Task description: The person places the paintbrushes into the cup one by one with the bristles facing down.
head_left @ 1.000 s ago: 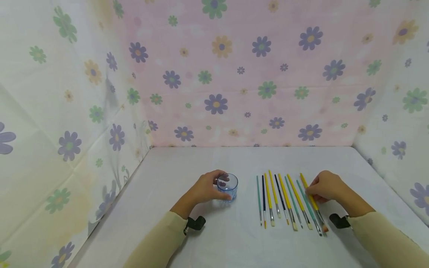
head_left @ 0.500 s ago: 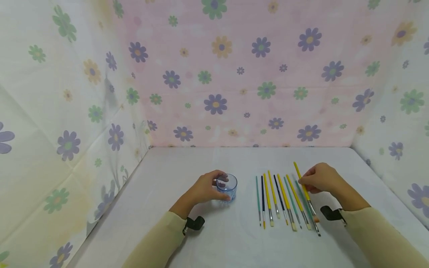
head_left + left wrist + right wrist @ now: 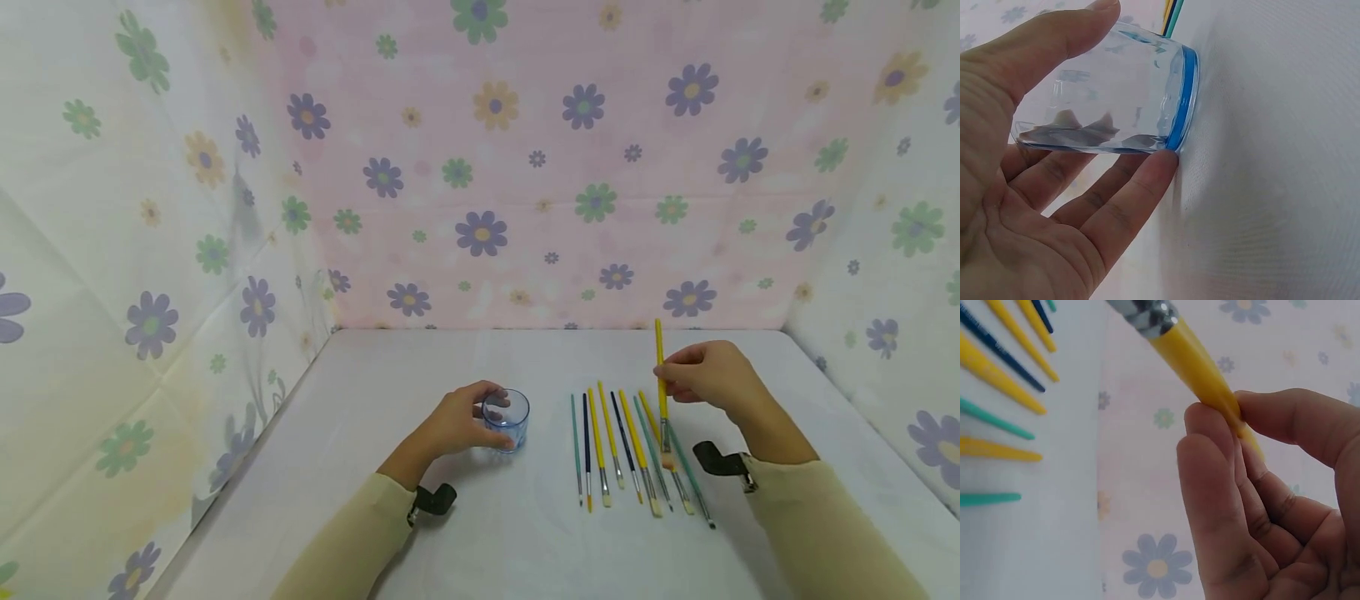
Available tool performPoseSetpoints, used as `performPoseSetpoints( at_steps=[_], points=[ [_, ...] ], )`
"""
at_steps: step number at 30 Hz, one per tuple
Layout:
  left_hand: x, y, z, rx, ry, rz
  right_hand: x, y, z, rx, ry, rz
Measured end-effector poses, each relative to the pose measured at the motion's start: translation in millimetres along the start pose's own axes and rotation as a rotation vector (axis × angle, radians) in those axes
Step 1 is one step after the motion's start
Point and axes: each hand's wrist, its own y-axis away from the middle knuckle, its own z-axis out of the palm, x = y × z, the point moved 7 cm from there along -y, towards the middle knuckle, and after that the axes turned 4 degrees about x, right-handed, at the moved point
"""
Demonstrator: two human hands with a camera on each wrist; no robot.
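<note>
My left hand (image 3: 456, 427) holds a clear drinking glass (image 3: 517, 423) that stands upright on the table, thumb on the near side and fingers round the far side. In the left wrist view the glass (image 3: 1129, 81) shows a blue band round its base. My right hand (image 3: 720, 377) pinches a yellow paintbrush (image 3: 660, 342) by its handle between thumb and fingertips. The brush is raised nearly upright, its brown bristles pointing down over the right end of a row of brushes. The right wrist view shows its silver ferrule (image 3: 1154, 315) up close.
Several paintbrushes with teal, navy and yellow handles lie side by side on the white table (image 3: 480, 533), bristles towards me. A teal brush (image 3: 690, 471) lies rightmost, a teal brush (image 3: 576, 442) leftmost. Flower-patterned cloth (image 3: 480, 192) walls the back and both sides.
My right hand has lifted the rightmost yellow paintbrush off the table, moved it leftwards and away from me, and turned it more upright. The left hand stays on the glass.
</note>
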Motion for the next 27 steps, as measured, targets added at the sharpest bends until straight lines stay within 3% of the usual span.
performPoseSetpoints(
  at_steps=[17, 27],
  points=[
    [-1.4, 1.1, 0.7, -0.005, 0.036, -0.013, -51.2, 7.8, 2.9, 0.11, -0.148, -0.102],
    [-1.3, 1.6, 0.6, -0.004, 0.05, -0.008, -79.0, 13.8, 11.4, 0.155, -0.334, -0.175]
  ],
)
